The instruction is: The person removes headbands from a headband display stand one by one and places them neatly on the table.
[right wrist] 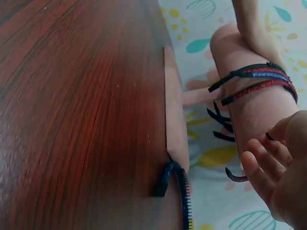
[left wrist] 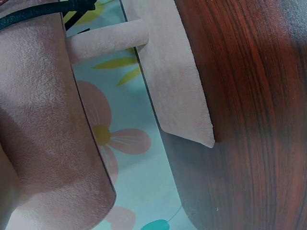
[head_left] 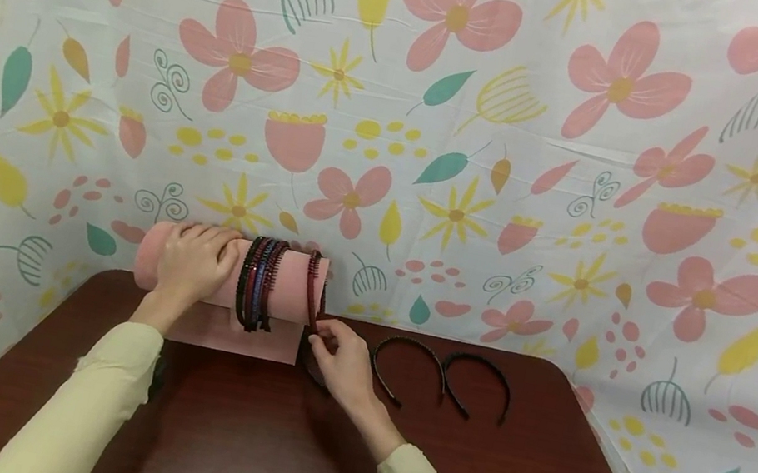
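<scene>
My right hand (head_left: 347, 366) pinches the red headband (head_left: 312, 284) by one end at the pink roll (head_left: 292, 289) just left of it, while my left hand (head_left: 195, 263) rests atop the roll, fingertips hidden; slack pressure there may let the roll tip and the band slip off

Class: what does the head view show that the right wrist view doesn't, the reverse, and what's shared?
Only the head view: two slim, dark, curved headbands lying to the right of the right hand, and the person's cream fabric sleeves.

Only the right wrist view: comb teeth along a dark blue curved headband beside the flat pink base, and a clear sight of the round pink post.

Both: the left hand on the fuzzy pink cylindrical roll, glittery red and blue headbands around it, the right hand, and the brown wood-grain table.
</scene>
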Motion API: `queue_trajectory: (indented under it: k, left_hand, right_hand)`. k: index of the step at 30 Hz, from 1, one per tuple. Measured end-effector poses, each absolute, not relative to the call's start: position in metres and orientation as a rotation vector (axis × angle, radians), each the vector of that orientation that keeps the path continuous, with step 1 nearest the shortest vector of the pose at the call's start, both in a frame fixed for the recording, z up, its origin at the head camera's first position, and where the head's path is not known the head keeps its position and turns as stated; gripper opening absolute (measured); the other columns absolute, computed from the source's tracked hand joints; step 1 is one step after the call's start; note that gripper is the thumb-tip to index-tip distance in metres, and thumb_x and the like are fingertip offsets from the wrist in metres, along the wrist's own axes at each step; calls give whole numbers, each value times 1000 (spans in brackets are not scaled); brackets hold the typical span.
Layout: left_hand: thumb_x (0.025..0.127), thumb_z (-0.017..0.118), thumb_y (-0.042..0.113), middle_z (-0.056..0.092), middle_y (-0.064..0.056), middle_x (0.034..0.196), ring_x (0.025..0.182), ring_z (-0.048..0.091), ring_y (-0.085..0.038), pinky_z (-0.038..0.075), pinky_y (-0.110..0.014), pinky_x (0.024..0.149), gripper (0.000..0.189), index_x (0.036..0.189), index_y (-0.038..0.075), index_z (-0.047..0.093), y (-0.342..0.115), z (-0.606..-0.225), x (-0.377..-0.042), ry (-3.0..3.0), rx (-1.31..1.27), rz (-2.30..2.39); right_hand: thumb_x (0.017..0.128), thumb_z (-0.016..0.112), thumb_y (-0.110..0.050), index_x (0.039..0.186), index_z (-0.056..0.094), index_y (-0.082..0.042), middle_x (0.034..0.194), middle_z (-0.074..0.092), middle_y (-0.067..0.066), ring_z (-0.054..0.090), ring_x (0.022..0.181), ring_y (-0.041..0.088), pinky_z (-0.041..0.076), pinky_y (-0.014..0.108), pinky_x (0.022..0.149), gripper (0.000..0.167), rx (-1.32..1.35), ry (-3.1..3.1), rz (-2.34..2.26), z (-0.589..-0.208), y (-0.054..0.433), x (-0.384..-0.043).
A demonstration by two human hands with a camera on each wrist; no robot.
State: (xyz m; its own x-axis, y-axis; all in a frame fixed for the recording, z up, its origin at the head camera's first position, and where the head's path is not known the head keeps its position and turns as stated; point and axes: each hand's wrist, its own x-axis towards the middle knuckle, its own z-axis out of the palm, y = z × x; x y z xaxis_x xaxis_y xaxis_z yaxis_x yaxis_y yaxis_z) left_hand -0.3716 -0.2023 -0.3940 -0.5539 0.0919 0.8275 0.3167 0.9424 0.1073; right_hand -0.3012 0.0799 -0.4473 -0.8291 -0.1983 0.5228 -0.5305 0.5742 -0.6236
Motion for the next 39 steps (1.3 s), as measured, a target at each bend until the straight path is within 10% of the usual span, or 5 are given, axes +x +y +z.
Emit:
queue_trajectory:
  k: [39]
  left_hand:
    - [98,43,34,75,-5,110,105,67,-30,43,-50,102,40,106,14,76,-203,-395,-371,-2159,-281,-306]
  right_hand:
    - [91,71,-16,113,73,-14,96,73,-1,68,79,12,53,24,64,22,333,-2474,1039,-468,205,-304]
